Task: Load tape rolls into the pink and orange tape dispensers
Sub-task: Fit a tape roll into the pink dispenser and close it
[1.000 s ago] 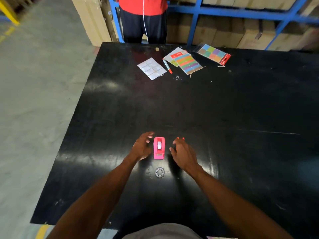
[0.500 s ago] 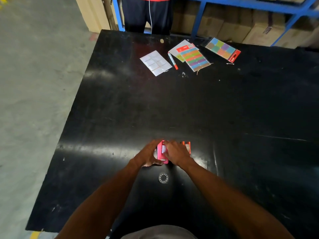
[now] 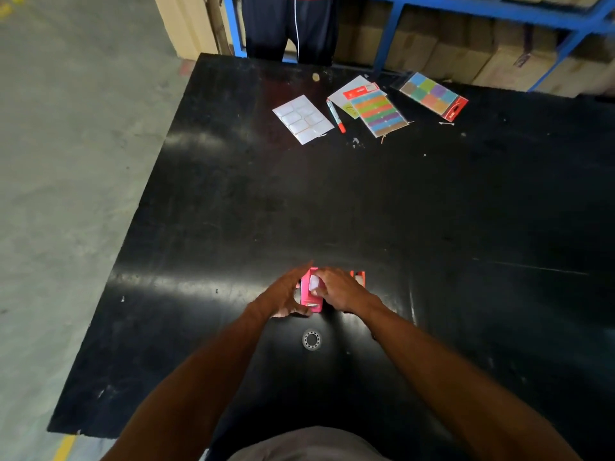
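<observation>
The pink tape dispenser [image 3: 312, 291] sits on the black table [image 3: 366, 207] between my two hands. My left hand [image 3: 287, 296] grips its left side. On its right side my right hand [image 3: 339, 287] closes over the top, fingertips by a whitish tape roll [image 3: 313, 283] in the dispenser. The orange tape dispenser [image 3: 359, 277] stands just right of my right hand, mostly hidden behind it. A small clear tape roll [image 3: 311, 339] lies flat on the table just in front of the dispensers, near me.
At the far side lie a white sticker sheet [image 3: 303, 118], a red-capped marker [image 3: 336, 115] and two packs of coloured sticky tabs [image 3: 379, 111] [image 3: 432, 96]. A person in dark trousers [image 3: 289, 24] stands behind the table. Blue racking with cardboard boxes [image 3: 466, 44] lines the back.
Both hands have closed in from either side onto the pink dispenser and now hold it; it has tilted slightly. The camera has tipped a little further down.
</observation>
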Motion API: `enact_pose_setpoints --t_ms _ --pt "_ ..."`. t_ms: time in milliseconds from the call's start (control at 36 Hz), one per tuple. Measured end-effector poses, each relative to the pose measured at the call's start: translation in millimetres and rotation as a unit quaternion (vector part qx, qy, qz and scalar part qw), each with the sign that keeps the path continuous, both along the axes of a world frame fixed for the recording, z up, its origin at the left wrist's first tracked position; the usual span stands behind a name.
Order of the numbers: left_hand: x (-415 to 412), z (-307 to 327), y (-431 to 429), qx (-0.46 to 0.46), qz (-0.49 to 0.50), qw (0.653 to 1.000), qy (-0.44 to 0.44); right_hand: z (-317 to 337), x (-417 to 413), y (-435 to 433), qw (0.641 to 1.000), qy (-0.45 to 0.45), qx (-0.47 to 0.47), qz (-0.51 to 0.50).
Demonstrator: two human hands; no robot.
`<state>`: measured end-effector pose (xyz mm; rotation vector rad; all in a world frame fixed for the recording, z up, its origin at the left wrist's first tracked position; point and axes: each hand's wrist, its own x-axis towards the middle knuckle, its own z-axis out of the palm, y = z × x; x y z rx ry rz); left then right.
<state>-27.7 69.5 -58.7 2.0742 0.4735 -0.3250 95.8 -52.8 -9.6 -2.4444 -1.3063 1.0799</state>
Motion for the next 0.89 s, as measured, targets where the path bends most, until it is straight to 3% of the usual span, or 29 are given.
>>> enact_pose_setpoints --t_ms 139,250,333,417,556,722,889 --pt "-14 -6 -2 0.021 0.026 0.999 -0.008 8 -13 -8 1.000 -0.006 0.006 -0.030" --pt "-23 6 -18 -0.077 0.151 0.985 -0.028 14 -22 -15 0.998 0.010 0.042 -0.055" --pt "-28 16 -31 -0.178 0.236 0.955 -0.014 17 -30 -19 0.994 0.022 0.066 -0.083" --pt "-34 20 -38 -0.170 0.291 0.940 -0.051 22 -36 -23 0.990 0.024 0.093 -0.104" --pt "-40 24 -44 -0.191 0.324 0.923 -0.083 24 -44 -36 0.981 0.043 0.130 -0.140" --pt "-43 33 -45 -0.196 0.306 0.929 -0.075 14 -48 -59 0.970 0.058 0.139 -0.192" --pt "-47 35 -47 -0.235 0.314 0.918 -0.064 -10 -63 -89 0.988 0.006 0.015 -0.152"
